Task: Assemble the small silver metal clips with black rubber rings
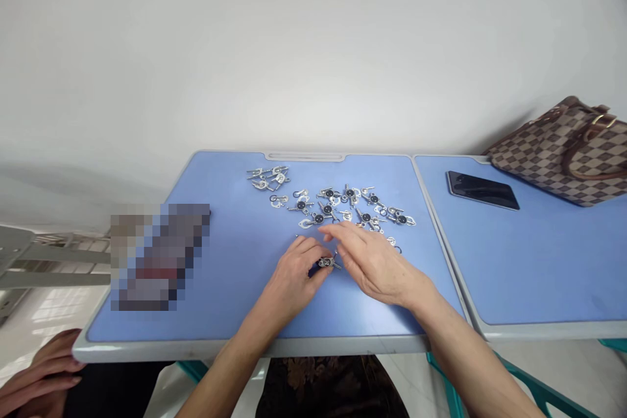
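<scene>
Between the thumb and fingers of my left hand (pixel 300 269) is a small metal key-like piece with a round black middle (pixel 326 262), low over the blue table. My right hand (pixel 375 261) is just right of it, fingers stretched out and bent toward the left hand; whether a fingertip touches the piece I cannot tell. Beyond my hands lies a loose spread of similar metal pieces with black discs (pixel 366 217), mixed with flat silver tags and rings. Farther left is a small group of silver metal pieces (pixel 269 177) where no black discs show.
The blue table (pixel 235 300) meets a second table (pixel 548 274) on the right, which bears a phone (pixel 483 191) and a checkered handbag (pixel 563 150). A blurred-out dark object (pixel 164 258) lies at the left edge. Another person's hand (pixel 44 375) rests at lower left.
</scene>
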`<act>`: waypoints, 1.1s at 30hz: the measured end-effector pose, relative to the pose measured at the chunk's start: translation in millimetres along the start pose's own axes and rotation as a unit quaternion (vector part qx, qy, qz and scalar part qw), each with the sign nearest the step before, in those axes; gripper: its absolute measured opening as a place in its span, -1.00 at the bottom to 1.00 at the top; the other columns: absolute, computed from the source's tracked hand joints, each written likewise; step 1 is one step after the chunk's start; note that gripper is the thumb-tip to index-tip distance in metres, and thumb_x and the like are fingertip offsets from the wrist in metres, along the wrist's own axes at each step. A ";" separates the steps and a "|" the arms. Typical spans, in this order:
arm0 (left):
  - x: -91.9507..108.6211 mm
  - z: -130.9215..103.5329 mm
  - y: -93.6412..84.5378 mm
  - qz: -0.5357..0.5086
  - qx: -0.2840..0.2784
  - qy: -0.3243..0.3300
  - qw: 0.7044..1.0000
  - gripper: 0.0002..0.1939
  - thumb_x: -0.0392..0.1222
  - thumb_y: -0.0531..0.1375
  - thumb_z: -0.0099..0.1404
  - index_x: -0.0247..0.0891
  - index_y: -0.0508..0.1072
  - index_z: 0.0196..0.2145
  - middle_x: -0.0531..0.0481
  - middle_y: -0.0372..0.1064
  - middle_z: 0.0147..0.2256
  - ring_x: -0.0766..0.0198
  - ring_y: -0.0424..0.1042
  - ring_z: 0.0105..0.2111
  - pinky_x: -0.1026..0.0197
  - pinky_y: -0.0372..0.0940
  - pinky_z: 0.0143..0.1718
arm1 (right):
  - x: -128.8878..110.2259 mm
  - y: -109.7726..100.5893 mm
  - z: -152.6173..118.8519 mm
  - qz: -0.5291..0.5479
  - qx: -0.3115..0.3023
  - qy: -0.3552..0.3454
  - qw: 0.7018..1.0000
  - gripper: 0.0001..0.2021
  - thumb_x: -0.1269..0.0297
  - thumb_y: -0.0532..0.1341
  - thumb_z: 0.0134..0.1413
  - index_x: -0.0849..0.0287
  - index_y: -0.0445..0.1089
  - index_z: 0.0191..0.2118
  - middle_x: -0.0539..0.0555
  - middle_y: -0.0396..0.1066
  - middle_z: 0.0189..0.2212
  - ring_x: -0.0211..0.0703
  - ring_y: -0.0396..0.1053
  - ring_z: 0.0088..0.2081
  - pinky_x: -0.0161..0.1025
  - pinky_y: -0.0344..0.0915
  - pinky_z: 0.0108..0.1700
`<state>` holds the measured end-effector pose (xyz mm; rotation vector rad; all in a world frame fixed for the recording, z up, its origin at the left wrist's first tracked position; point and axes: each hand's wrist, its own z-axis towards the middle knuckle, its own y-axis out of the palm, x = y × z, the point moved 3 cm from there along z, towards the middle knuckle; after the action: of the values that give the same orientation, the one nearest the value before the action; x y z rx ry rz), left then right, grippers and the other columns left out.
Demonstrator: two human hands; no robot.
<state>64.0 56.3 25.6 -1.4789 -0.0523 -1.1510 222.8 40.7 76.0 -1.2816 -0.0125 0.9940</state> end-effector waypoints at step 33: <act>1.7 0.7 -0.5 0.101 -0.014 0.023 0.995 -0.87 -0.27 0.13 0.35 -0.20 0.45 -0.17 -0.09 0.43 -0.12 0.08 0.37 -0.08 -0.03 0.26 -0.02 | 6.3 6.4 2.2 0.084 0.100 -0.023 0.991 -0.83 0.36 0.06 0.34 0.19 0.39 -0.09 0.09 0.49 -0.23 -0.21 0.43 -0.20 -0.24 0.35 -0.14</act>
<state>65.0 56.1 27.2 -1.4471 0.1428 -1.0236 221.6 46.0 68.5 -1.0885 0.1581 1.1397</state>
